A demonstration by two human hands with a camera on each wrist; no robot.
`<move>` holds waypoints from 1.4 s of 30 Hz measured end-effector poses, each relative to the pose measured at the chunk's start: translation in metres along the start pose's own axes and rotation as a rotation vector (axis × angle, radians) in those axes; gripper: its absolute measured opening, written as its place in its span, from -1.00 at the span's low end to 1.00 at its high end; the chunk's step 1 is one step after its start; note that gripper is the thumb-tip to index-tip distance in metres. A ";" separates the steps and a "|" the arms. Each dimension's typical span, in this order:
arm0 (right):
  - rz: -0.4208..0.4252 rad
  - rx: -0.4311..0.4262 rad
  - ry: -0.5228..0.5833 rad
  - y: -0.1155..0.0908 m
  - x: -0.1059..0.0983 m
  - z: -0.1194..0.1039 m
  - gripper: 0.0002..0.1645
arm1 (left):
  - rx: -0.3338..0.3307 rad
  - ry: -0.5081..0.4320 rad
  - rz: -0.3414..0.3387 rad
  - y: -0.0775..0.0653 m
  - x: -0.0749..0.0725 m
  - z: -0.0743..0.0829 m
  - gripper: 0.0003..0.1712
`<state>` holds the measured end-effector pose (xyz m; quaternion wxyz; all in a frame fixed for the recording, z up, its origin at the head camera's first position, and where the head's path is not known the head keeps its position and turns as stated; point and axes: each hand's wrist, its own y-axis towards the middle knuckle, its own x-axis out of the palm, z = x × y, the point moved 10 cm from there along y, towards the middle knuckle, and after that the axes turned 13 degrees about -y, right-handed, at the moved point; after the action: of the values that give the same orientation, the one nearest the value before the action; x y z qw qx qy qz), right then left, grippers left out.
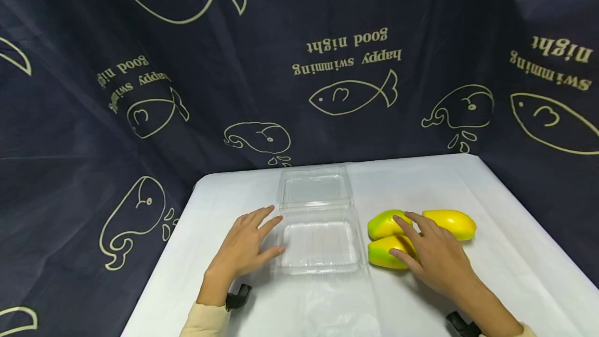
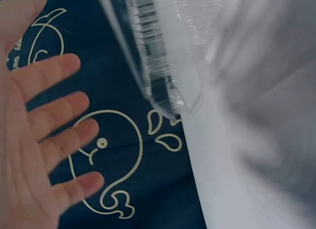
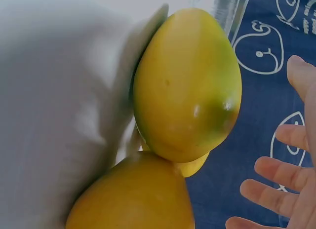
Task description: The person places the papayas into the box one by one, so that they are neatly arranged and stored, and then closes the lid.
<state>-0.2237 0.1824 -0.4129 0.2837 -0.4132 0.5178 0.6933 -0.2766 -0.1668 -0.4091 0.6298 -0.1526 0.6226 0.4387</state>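
A clear plastic clamshell box [image 1: 320, 269] lies with its lid [image 1: 315, 206] folded back, away from me. My left hand [image 1: 244, 243] is held at the box's left side, fingers spread and holding nothing; the left wrist view shows the palm [image 2: 24, 155] and loose fingers. To the right of the box lie yellow-green, mango-like fruits: a front one [image 1: 386, 253], one behind it [image 1: 386, 224] and a yellower one [image 1: 451, 223]. Over them hovers my right hand [image 1: 440, 256], fingers apart. In the right wrist view its fingers stand clear of the large fruit [image 3: 187, 86].
A white cloth [image 1: 252, 306] covers the table. Dark blue fabric [image 1: 262, 82] printed with fish and whales hangs behind and beside it. A strip of thin clear plastic [image 1: 334, 300] stretches from the box toward me.
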 end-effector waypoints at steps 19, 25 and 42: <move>-0.011 0.175 0.064 -0.029 -0.008 0.017 -0.21 | -0.093 -0.088 -0.055 -0.021 0.024 -0.014 -0.26; 0.001 0.256 0.090 -0.042 -0.012 0.035 -0.29 | -0.126 -0.115 -0.087 -0.024 0.031 -0.019 -0.24; -0.141 0.464 0.192 -0.069 0.015 0.060 -0.24 | -0.128 -0.180 -0.064 -0.029 0.034 -0.023 -0.19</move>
<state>-0.1911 0.2604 -0.4516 0.3680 -0.4360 0.6574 0.4923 -0.2758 -0.1882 -0.4547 0.6857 -0.1721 0.5293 0.4691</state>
